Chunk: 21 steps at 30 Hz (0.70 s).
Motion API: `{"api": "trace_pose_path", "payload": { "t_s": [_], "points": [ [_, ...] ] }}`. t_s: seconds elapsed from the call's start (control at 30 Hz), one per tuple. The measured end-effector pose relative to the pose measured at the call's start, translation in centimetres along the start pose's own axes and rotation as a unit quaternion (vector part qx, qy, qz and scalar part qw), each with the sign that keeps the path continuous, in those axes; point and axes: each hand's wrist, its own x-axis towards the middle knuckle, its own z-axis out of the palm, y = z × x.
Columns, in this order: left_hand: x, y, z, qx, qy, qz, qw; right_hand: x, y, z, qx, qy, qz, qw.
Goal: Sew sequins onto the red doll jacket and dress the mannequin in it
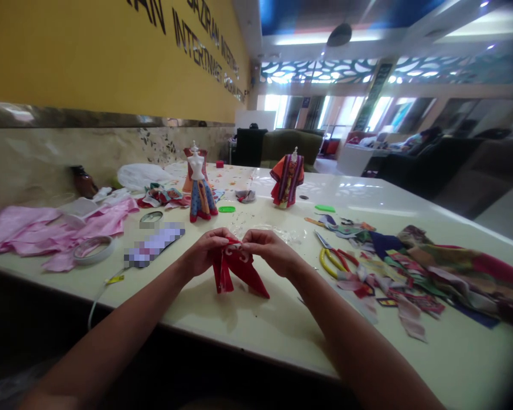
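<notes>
Between my two hands hangs a small piece of red cloth (245,272) with a pale pattern near its top edge. My left hand (207,250) pinches its upper left side, and my right hand (267,247) pinches the upper right corner. Two flaps of the cloth dangle just over the table. Behind my hands stands a small white mannequin (198,165) in a blue, orange and red skirt (203,199). Another little mannequin farther right wears an orange and purple striped robe (288,179).
On the right lie yellow-handled scissors (331,262), red-handled pliers (346,256) and a heap of fabric scraps (393,267). To the left are pink cloth (106,222), a tape roll (94,250) and a phone-like device (154,247) with a cable. The white table (239,324) ends close to my body.
</notes>
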Motion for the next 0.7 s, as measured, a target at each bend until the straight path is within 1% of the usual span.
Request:
{"api": "trace_pose_path", "payload": {
  "t_s": [0.13,0.23,0.33,0.4,0.43,0.5,0.57,0.63,0.7],
  "points": [
    [-0.1,0.7,0.1,-0.004,-0.017,-0.010,1.000,-0.1,-0.9,0.4,0.033,0.009,-0.012,0.999],
    [-0.1,1.6,0.2,-0.001,-0.040,-0.018,0.999,0.0,-2.2,0.8,0.046,0.010,-0.007,0.999],
    [0.1,2.9,0.2,0.038,-0.091,-0.040,0.994,0.5,-3.8,1.3,0.048,0.007,-0.003,0.999],
    [0.2,4.0,0.1,0.072,-0.125,-0.057,0.988,1.0,-5.0,1.6,0.048,-0.009,0.010,0.999],
    [0.2,4.5,0.1,0.081,-0.132,-0.061,0.986,1.3,-5.6,1.8,0.051,-0.020,0.021,0.998],
    [0.2,5.8,-0.1,0.072,-0.123,-0.059,0.988,2.0,-6.7,2.0,0.054,-0.049,0.046,0.996],
    [0.1,7.0,-0.4,0.050,-0.094,-0.050,0.993,3.1,-7.7,2.1,0.051,-0.073,0.064,0.994],
    [0.0,8.4,-0.8,0.015,-0.068,-0.033,0.997,4.4,-8.6,2.1,0.054,-0.087,0.075,0.992],
    [0.1,9.7,-1.5,-0.031,-0.062,-0.012,0.998,6.1,-9.4,2.1,0.061,-0.098,0.081,0.990]
  ]
}}
